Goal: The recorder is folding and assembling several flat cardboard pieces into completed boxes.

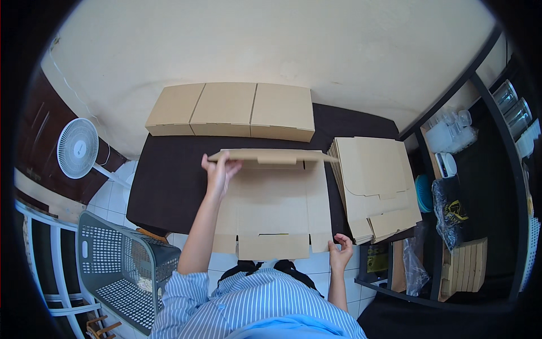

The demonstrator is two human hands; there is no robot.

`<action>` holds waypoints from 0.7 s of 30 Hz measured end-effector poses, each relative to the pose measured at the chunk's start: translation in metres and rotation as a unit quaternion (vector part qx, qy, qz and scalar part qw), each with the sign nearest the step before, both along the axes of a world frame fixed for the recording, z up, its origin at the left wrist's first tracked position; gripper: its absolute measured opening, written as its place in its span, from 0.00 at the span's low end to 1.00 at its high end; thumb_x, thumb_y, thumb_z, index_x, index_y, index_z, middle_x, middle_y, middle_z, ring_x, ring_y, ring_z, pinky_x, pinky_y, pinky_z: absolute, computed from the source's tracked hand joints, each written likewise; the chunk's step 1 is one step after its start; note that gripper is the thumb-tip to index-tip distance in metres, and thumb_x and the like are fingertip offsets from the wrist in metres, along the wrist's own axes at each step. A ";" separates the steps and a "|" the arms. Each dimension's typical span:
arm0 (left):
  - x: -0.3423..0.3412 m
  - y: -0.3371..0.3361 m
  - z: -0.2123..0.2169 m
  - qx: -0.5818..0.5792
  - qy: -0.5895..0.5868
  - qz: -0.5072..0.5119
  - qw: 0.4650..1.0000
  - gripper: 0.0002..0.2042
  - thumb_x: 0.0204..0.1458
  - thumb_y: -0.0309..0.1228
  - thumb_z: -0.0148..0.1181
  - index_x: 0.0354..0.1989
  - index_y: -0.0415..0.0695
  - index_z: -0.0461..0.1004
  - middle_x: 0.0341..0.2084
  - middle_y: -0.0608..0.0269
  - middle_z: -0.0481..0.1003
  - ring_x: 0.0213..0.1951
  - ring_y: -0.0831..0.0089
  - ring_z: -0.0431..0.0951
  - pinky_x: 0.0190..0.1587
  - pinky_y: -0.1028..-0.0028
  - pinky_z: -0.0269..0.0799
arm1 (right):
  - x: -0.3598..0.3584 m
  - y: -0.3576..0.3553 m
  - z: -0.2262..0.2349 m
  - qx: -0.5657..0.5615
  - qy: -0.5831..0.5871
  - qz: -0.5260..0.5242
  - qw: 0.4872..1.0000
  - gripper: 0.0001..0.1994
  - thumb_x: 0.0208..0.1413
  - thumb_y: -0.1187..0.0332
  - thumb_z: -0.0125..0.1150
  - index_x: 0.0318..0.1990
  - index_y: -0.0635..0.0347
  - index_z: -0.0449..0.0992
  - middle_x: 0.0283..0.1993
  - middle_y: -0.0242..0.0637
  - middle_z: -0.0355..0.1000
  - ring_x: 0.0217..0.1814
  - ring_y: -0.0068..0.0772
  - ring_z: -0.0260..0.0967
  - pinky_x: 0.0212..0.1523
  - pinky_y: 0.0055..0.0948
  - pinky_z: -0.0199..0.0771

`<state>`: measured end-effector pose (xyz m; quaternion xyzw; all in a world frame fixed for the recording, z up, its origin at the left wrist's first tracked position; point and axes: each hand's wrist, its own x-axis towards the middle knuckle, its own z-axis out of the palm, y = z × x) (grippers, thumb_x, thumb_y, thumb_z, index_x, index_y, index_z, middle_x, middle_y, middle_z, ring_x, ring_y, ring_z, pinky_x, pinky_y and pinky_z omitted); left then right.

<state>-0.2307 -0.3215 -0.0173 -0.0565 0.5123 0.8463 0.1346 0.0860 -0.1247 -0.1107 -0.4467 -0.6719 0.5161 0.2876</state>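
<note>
A partly folded cardboard box blank [272, 195] lies in front of me on the dark table, its near flaps sticking out past the table's front edge. My left hand [222, 174] grips the left end of its far panel, thumb and fingers on either side. That panel is lifted and tilts over the flat base, with a small tab at the middle of its edge. My right hand [340, 252] is at the near right corner flap, fingers loosely curled and apart; whether a fingertip touches the cardboard I cannot tell.
Three closed cardboard boxes [224, 107] stand in a row against the wall. A stack of flat cardboard blanks [377, 183] lies at the right of the dark-covered table [169, 183]. A grey laundry basket [118, 271] and white fan [77, 148] stand left; a dark shelf [474, 85] stands right.
</note>
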 end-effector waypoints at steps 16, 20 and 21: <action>-0.084 0.042 -0.017 -0.342 0.181 -0.221 0.895 0.47 0.51 0.50 0.51 0.62 0.42 0.20 0.64 0.46 0.40 0.66 0.56 0.40 0.64 0.63 0.42 | 0.008 -0.023 0.012 0.040 -0.061 0.039 0.997 0.15 0.36 0.83 0.62 0.36 0.62 0.73 0.38 0.33 0.66 0.35 0.21 0.66 0.28 0.18 0.72; -0.049 0.004 -0.047 -0.481 0.273 -0.205 0.807 0.37 0.51 0.44 0.52 0.62 0.37 0.43 0.63 0.44 0.45 0.65 0.53 0.44 0.64 0.63 0.41 | 0.006 -0.015 0.025 0.035 -0.125 0.083 0.988 0.16 0.34 0.80 0.63 0.36 0.61 0.73 0.36 0.35 0.66 0.34 0.25 0.66 0.30 0.20 0.71; -0.037 -0.009 -0.062 -0.503 0.312 -0.165 0.789 0.35 0.51 0.43 0.53 0.61 0.36 0.47 0.62 0.44 0.46 0.64 0.54 0.44 0.64 0.61 0.41 | 0.005 -0.012 0.029 0.111 -0.122 0.112 0.980 0.16 0.34 0.78 0.64 0.36 0.62 0.73 0.35 0.35 0.66 0.34 0.27 0.66 0.32 0.22 0.70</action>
